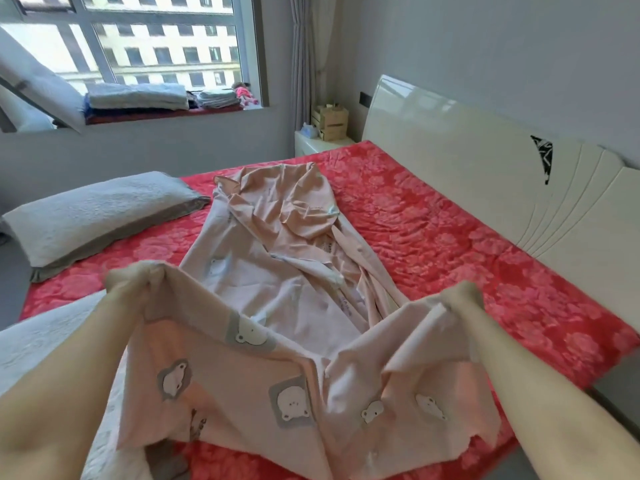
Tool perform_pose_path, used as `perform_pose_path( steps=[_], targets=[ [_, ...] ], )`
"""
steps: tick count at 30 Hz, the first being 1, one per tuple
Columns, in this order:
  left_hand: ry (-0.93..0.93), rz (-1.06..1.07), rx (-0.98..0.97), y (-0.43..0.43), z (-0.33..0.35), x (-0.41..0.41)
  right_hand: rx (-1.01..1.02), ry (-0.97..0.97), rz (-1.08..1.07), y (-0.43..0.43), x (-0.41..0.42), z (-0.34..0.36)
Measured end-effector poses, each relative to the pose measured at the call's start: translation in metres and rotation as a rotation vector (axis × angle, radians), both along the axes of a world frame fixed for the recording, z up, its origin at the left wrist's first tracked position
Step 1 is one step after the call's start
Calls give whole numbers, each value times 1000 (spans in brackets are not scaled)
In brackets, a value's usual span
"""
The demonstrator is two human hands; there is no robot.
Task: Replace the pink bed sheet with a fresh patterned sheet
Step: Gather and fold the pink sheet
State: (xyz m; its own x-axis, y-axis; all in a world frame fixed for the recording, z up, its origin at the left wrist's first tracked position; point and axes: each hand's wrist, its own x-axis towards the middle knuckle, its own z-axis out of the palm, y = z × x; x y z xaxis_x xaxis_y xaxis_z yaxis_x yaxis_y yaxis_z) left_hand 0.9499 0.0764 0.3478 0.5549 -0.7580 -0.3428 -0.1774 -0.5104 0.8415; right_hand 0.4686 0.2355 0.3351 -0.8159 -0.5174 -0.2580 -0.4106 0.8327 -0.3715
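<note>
The left hand [138, 277] at nine o'clock and the right hand [462, 299] at three are each clutching the bear-patterned sheet [277, 296] by its near edge. The rest is trailing toward twelve o'clock, bunched, over the red floral bed cover [433, 220].

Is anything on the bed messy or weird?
Yes. The bear sheet lies crumpled in a strip down the red cover, not spread flat; the left hand and right hand grip its near edge. The grey pillow sits crooked.

Two hands: left hand [133, 279], right hand [462, 299]; one patterned sheet [277, 299]; one red cover [433, 220]; two pillows — far pillow [97, 216], near pillow [45, 344] — one headboard [450, 150].
</note>
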Motion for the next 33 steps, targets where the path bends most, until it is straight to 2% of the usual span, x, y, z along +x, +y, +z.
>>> perform_pose_path(
  steps=[1,4,6,11,15,21,27,33],
  targets=[
    [-23,-42,-1,4,-7,-3,80,-12,82,1,1,-10],
    [-283,-63,143,4,-27,-38,386,37,347,-7,-2,-35],
    [-363,-138,120,5,-29,-60,507,89,472,-15,-4,-43],
    [-480,-249,23,-15,-36,-151,328,175,587,-69,-53,-51],
    [-496,-274,-40,-25,-43,-234,235,131,678,-114,-104,-53],
    [-527,-326,29,-60,-77,-342,66,125,784,-191,-180,-78],
    [-582,-352,55,-107,-117,-389,60,117,808,-235,-212,-121],
    [-479,-296,80,-159,-167,-406,71,51,877,-287,-223,-165]
  ],
)
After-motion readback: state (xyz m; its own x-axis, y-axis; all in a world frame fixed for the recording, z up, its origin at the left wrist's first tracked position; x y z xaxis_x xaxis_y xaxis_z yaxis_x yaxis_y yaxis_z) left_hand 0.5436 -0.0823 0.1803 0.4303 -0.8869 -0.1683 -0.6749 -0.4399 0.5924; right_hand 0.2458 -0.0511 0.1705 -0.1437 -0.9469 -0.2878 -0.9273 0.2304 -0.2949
